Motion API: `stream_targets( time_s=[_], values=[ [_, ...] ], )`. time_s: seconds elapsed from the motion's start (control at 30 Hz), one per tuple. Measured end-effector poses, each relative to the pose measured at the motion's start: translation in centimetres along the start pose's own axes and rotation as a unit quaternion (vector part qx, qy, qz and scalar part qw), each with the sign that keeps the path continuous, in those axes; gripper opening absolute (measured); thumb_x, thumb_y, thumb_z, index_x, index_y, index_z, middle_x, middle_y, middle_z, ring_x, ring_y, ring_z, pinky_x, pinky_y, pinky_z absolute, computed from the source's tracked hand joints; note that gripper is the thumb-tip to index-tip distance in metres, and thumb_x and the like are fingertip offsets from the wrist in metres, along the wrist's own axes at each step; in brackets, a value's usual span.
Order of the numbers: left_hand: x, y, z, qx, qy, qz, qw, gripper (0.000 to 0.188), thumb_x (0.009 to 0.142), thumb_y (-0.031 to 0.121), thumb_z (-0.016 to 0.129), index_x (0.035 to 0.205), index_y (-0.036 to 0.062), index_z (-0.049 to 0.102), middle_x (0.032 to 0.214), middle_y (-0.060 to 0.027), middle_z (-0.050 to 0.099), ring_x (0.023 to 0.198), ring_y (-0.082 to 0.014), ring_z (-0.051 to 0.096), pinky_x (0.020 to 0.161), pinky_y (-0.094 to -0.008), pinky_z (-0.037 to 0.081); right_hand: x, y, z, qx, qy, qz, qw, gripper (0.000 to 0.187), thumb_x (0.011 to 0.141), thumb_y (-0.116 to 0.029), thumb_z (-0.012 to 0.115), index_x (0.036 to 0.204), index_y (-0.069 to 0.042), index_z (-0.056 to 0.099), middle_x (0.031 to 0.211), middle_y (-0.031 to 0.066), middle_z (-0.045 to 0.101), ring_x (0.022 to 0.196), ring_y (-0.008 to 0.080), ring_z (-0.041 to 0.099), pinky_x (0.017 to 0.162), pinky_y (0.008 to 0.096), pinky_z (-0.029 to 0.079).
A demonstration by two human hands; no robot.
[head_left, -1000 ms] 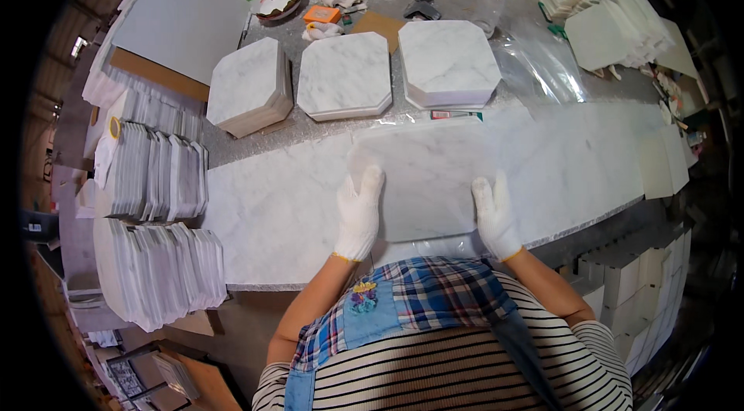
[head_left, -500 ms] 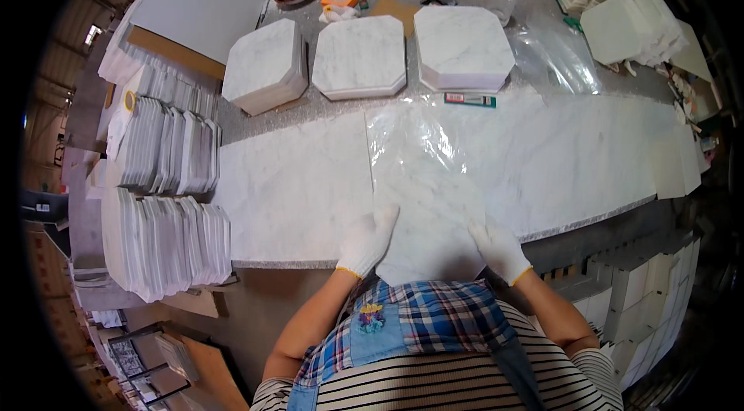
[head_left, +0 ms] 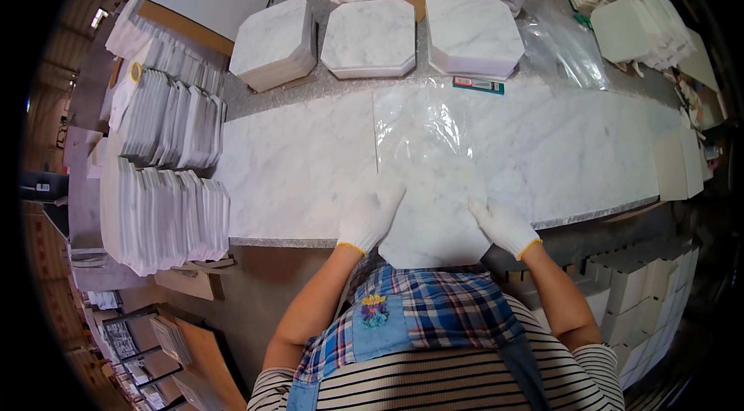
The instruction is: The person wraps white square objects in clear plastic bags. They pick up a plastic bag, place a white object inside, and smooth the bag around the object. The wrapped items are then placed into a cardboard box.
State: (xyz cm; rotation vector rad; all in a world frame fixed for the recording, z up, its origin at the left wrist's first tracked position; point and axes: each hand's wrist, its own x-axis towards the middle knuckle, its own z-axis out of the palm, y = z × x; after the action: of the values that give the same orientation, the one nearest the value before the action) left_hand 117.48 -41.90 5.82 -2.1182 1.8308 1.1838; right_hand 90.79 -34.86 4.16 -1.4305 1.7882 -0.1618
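Note:
A white, grey-veined marble tile (head_left: 434, 229) with clipped corners lies between my gloved hands, its near end reaching past the front edge of the table to my apron. My left hand (head_left: 370, 219) grips its left side, thumb along the top. On the opposite side my right hand (head_left: 505, 226) holds the edge, thumb pointing inward. The fingers under the tile are hidden. Just beyond it, a shiny clear plastic bag (head_left: 426, 120) lies flat on the marble slabs; where the bag ends near the tile is hard to make out.
Three stacks of clipped-corner tiles, left (head_left: 273, 40), middle (head_left: 370, 35) and right (head_left: 474, 31), stand behind. A green-and-white small box (head_left: 478, 85) lies before them. Upright tile rows (head_left: 167, 217) line the left. More plastic bags (head_left: 562, 54) and a tile pile (head_left: 639, 27) sit right.
The whole scene has shifted upward in the picture. Both hands keep their hold on the tile, with little movement relative to the table.

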Motion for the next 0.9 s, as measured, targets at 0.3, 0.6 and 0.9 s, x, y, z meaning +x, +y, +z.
stream_targets(
  time_s=[0.3,0.6,0.9],
  values=[
    [0.1,0.3,0.2,0.037,0.014,-0.009,0.999,0.097,0.090,0.079,0.038,0.100,-0.0113,0.071,0.097,-0.0335,0.069,0.096,-0.0444,0.069,0.086,-0.0480,0.052,1.5,-1.4,-2.7,-0.046,-0.151,0.063,0.986,0.082,0.098,-0.062,0.028,0.066,0.002,0.068,0.062,0.0199,0.065,0.069,0.0396,0.067,0.075,0.0471,0.051],
    [0.8,1.3,-0.7,0.144,-0.059,-0.036,0.987,0.096,0.090,0.082,0.034,0.088,-0.0053,0.075,0.089,-0.0283,0.071,0.089,-0.0396,0.071,0.080,-0.0467,0.055,2.5,-0.9,-2.7,-0.153,-0.151,0.034,0.976,0.081,0.097,-0.061,0.025,0.076,0.001,0.072,0.076,0.0239,0.069,0.076,0.0425,0.067,0.078,0.0493,0.051],
    [2.9,2.2,-3.9,0.136,0.017,0.051,0.989,0.072,0.090,0.068,0.053,0.105,-0.0002,0.072,0.099,-0.0243,0.072,0.092,-0.0390,0.071,0.081,-0.0456,0.055,3.0,-1.2,-2.7,-0.254,-0.072,-0.002,0.965,0.068,0.096,-0.059,0.041,0.075,-0.005,0.075,0.074,0.0189,0.070,0.073,0.0373,0.069,0.075,0.0466,0.053]
  ],
)
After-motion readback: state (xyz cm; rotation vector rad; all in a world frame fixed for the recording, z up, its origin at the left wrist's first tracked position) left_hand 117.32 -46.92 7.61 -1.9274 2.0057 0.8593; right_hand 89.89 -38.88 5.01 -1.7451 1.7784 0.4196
